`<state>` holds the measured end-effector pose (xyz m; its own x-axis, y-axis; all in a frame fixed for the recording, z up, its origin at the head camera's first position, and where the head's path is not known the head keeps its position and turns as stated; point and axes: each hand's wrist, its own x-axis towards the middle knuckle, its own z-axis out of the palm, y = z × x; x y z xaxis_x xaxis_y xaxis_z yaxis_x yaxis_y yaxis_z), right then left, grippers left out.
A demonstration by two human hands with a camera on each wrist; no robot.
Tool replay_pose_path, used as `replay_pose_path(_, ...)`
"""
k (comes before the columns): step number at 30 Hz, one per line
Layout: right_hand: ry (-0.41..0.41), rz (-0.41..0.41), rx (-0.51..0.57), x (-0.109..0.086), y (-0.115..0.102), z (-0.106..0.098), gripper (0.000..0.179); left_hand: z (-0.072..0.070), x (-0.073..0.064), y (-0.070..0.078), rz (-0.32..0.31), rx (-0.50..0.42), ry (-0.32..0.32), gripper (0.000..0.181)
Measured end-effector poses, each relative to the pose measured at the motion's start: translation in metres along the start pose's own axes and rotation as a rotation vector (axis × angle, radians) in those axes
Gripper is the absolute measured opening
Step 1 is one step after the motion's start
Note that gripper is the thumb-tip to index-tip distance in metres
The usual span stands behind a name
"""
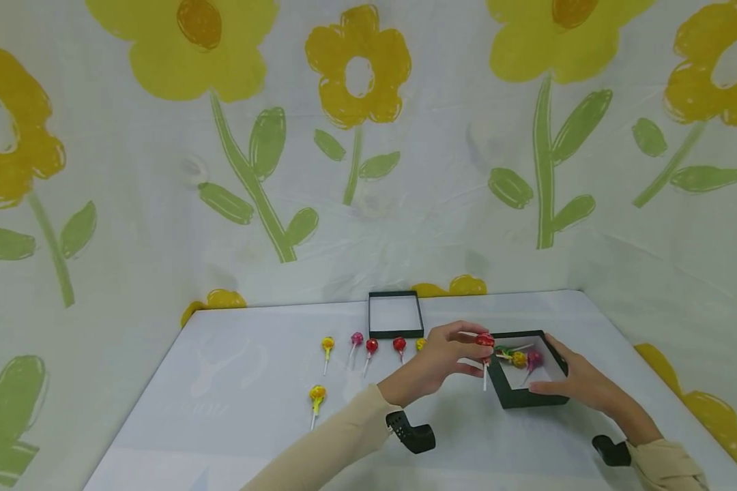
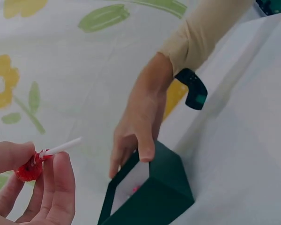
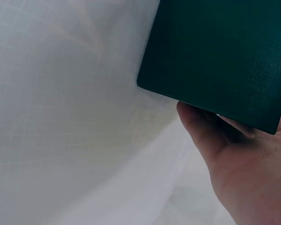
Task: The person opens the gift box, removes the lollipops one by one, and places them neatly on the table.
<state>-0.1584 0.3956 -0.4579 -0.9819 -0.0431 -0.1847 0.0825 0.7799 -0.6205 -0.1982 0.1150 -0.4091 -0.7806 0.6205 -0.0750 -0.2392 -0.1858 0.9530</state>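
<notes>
My left hand [image 1: 439, 361] pinches a red lollipop [image 1: 484, 340] by its wrapped head, just left of a dark green box [image 1: 531, 397]; the white stick points down. In the left wrist view, the thumb and fingertips press on the red candy [image 2: 30, 168]. At the right side of the box my right hand [image 1: 583, 382] grips its wall, thumb over the near rim and fingers behind. Inside the white-lined box lie a yellow lollipop [image 1: 518, 359], a pink lollipop [image 1: 533, 360] and a green one [image 1: 502, 350]. The right wrist view shows the box's green side [image 3: 220, 56] above the hand.
The box's lid [image 1: 396, 315], white inside, lies at the back of the white table [image 1: 221, 409]. Before it are a yellow lollipop [image 1: 327, 345], a pink one [image 1: 357, 339] and red ones [image 1: 371, 346]. Another yellow lollipop [image 1: 316, 394] lies nearer. A flowered curtain [image 1: 430, 225] surrounds the table.
</notes>
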Motion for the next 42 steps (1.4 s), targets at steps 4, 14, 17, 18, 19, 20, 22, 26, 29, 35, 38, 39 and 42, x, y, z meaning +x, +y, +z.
replay_pose_path(4, 0.009, -0.011, -0.002, -0.001, 0.001, 0.000, 0.113, -0.008, -0.012, 0.003, -0.008, -0.007, -0.007, 0.029)
replay_pose_path(14, -0.017, 0.019, 0.014, -0.001, -0.002, -0.001, 0.113, -0.029, -0.037, 0.003, -0.077, -0.011, 0.019, 0.032)
replay_pose_path(17, -0.020, 0.035, 0.011, 0.000, -0.001, -0.001, 0.114, -0.035, -0.041, 0.003, -0.079, 0.007, 0.032, 0.033)
replay_pose_path(18, -0.022, 0.038, 0.012, 0.000, -0.001, -0.001, 0.113, -0.037, -0.043, 0.003, -0.078, 0.013, 0.037, 0.034)
replay_pose_path(19, -0.024, 0.039, 0.013, 0.000, -0.001, -0.001, 0.113, -0.039, -0.044, 0.003, -0.081, 0.015, 0.041, 0.035)
replay_pose_path(20, -0.023, 0.035, 0.014, 0.000, -0.001, -0.001, 0.113, -0.041, -0.046, 0.003, -0.083, 0.015, 0.048, 0.035)
replay_pose_path(22, -0.023, 0.030, 0.017, 0.000, -0.002, -0.001, 0.113, -0.044, -0.050, 0.002, -0.090, 0.014, 0.061, 0.036)
replay_pose_path(26, -0.022, 0.029, 0.020, 0.000, -0.004, -0.001, 0.114, -0.050, -0.058, 0.003, -0.110, 0.025, 0.078, 0.033)
replay_pose_path(29, -0.022, 0.038, 0.017, 0.000, -0.003, -0.001, 0.114, -0.054, -0.064, 0.004, -0.115, 0.046, 0.095, 0.033)
replay_pose_path(35, -0.008, 0.007, 0.011, 0.000, -0.001, 0.000, 0.113, -0.064, -0.073, 0.003, -0.133, 0.066, 0.137, 0.034)
replay_pose_path(38, 0.001, -0.005, 0.010, -0.001, 0.000, 0.000, 0.113, -0.070, -0.077, 0.002, -0.144, 0.075, 0.153, 0.035)
replay_pose_path(39, 0.002, -0.008, 0.012, -0.001, 0.000, 0.001, 0.113, -0.072, -0.078, 0.002, -0.148, 0.077, 0.156, 0.036)
replay_pose_path(42, 0.004, -0.016, 0.017, -0.001, 0.001, 0.000, 0.112, -0.077, -0.081, 0.001, -0.160, 0.085, 0.169, 0.036)
